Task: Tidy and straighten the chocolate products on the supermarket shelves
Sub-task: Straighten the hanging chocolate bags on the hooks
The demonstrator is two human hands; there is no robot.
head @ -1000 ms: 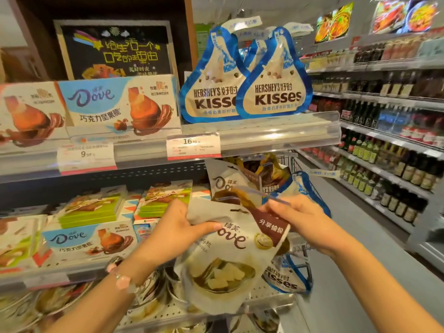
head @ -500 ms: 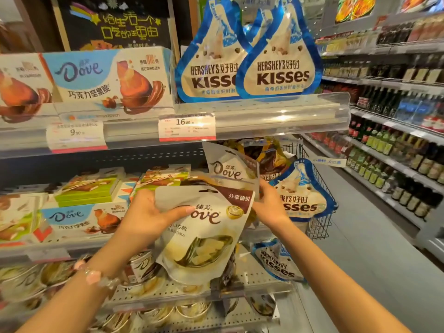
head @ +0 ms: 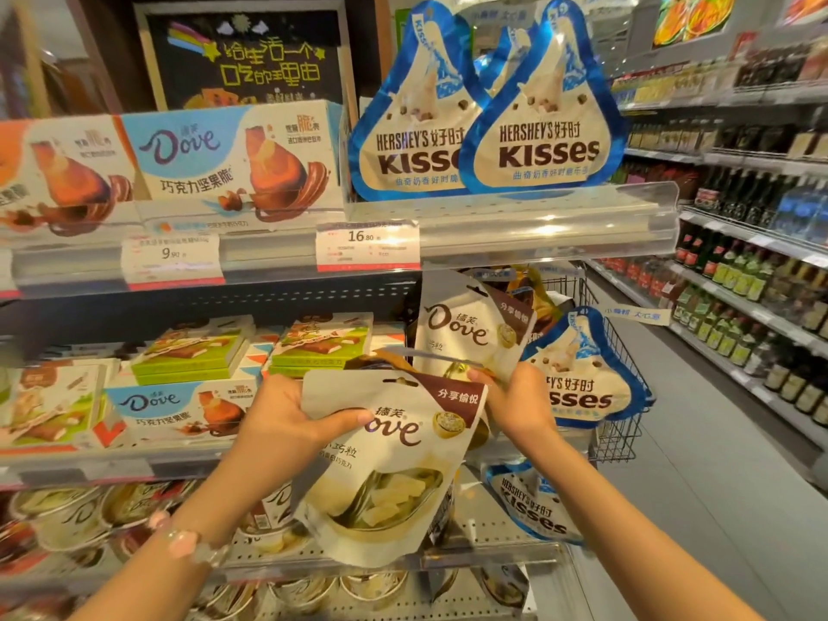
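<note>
- The left hand grips a cream pouch of chocolate at its upper left edge, thumb pressed across the front, tilted in front of the middle shelf.
- The right hand pinches the lower edge of a second cream pouch standing just behind the first.
- A blue-edged bag sits to the right, by a wire basket.
- Chocolate boxes line the top shelf.

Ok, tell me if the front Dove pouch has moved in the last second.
Yes. Against the 16.80 price tag, the pouch in the left hand has shifted left, uncovering the Kisses bag behind it.
</note>
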